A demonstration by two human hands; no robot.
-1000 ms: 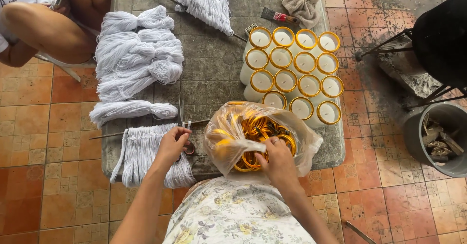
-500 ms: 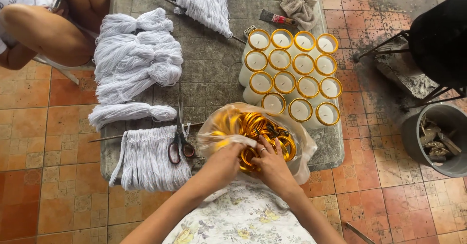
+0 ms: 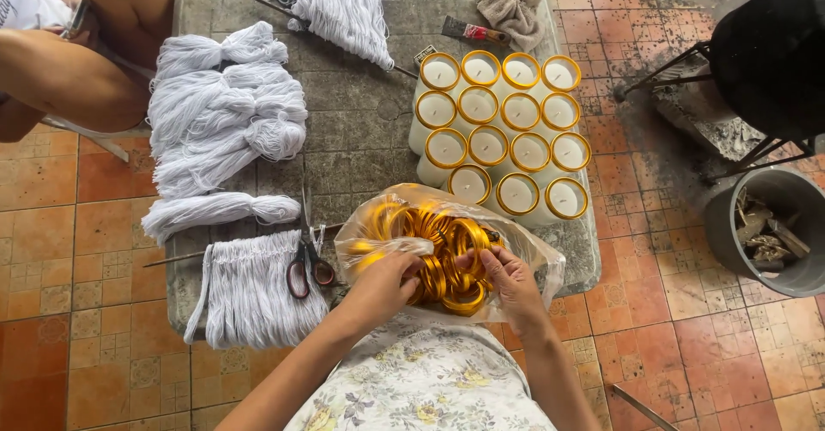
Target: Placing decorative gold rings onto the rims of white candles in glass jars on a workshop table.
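- Both hands in the clear plastic bag (image 3: 524, 255) at the near table (image 3: 361, 139) edge: left hand (image 3: 382, 285) curled around a few gold rings (image 3: 443, 259), right hand (image 3: 509, 278) with fingers bent, pinching rings from the other side.
- Judgement: best to grip only a small stack and hold the bag mouth wide, so rings don't snag the plastic or spill.
- Scissors (image 3: 305, 263) just left of the bag, lying on a white fringed yarn bundle (image 3: 253, 293).
- Beyond the bag: white candles (image 3: 503, 126) with gold rims, packed close in rows.
- Further left: loose white yarn skeins (image 3: 223, 109).
- Far edge: another person's bare arm (image 3: 69, 79).
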